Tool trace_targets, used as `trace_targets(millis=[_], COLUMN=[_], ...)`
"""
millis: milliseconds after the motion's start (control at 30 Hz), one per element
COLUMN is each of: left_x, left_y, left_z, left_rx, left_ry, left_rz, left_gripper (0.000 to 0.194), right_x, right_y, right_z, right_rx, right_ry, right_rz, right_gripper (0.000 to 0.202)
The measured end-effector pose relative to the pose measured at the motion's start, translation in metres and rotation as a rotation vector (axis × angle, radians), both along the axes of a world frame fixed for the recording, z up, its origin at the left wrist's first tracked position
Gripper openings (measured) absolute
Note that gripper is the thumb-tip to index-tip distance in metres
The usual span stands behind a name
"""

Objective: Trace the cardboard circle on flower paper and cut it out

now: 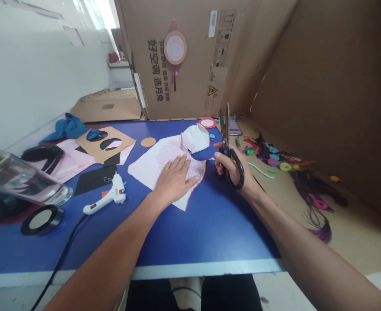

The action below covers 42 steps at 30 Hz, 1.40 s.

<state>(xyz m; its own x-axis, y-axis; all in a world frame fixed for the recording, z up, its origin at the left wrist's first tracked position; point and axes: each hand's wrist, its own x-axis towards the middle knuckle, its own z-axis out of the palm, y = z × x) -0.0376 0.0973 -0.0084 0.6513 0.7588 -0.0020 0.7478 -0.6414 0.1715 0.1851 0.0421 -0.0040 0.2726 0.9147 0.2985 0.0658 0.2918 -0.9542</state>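
Observation:
A piece of white and pale pink patterned fabric [148,162] lies on the blue table, its upper right part folded over. My left hand [174,177] rests flat on it, fingers spread. Just right of the fabric, my right hand [231,166] is closed round the black handles of a pair of scissors [225,129]. The blades point up and away from me, slightly apart, and touch no fabric. A red line runs along the fabric's right edge.
A white glue gun [108,196], a glass [48,185] and a black round lid [42,219] are on the left. Cut card [125,140] lies behind them. Purple tassels [307,190] and coloured bits cover the cardboard at right. Cardboard walls [193,95] stand behind.

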Motion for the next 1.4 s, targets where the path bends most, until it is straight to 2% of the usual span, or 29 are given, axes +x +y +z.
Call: trace_targets(millis=[600, 733, 867, 1033, 1167, 1300, 1400], left_x=[0.0025, 0.0007, 0.0, -0.0012, -0.0026, -0.0038, -0.0009], left_y=[-0.0041, -0.0018, -0.0012, 0.0, 0.0022, 0.0026, -0.0014], left_z=[-0.0034, -0.0027, -0.0012, 0.0002, -0.0008, 0.0038, 0.0045], left_rx=[-0.022, -0.008, -0.032, 0.003, -0.046, 0.018, 0.012], left_ry=[0.016, -0.014, 0.008, -0.043, 0.001, -0.058, -0.034], left_rz=[-0.027, 0.003, -0.03, 0.024, 0.001, 0.026, -0.008], left_gripper=[0.085, 0.082, 0.084, 0.082, 0.083, 0.085, 0.083], right_x=[0.0011, 0.001, -0.0006, -0.0019, -0.0006, 0.0002, 0.0001], right_y=[0.001, 0.0011, -0.0005, -0.0008, 0.0008, 0.0009, 0.0011], right_z=[-0.0007, -0.0014, 0.0011, 0.0024, -0.0006, -0.0014, -0.001], right_rx=[-0.01, -0.007, -0.016, -0.031, -0.02, -0.01, -0.006], right_ry=[-0.033, -0.025, -0.017, -0.013, -0.007, -0.008, -0.015], right_rz=[-0.001, 0.004, 0.005, 0.008, 0.012, 0.01, 0.008], right_gripper=[0.042, 0.042, 0.043, 0.045, 0.044, 0.042, 0.042])
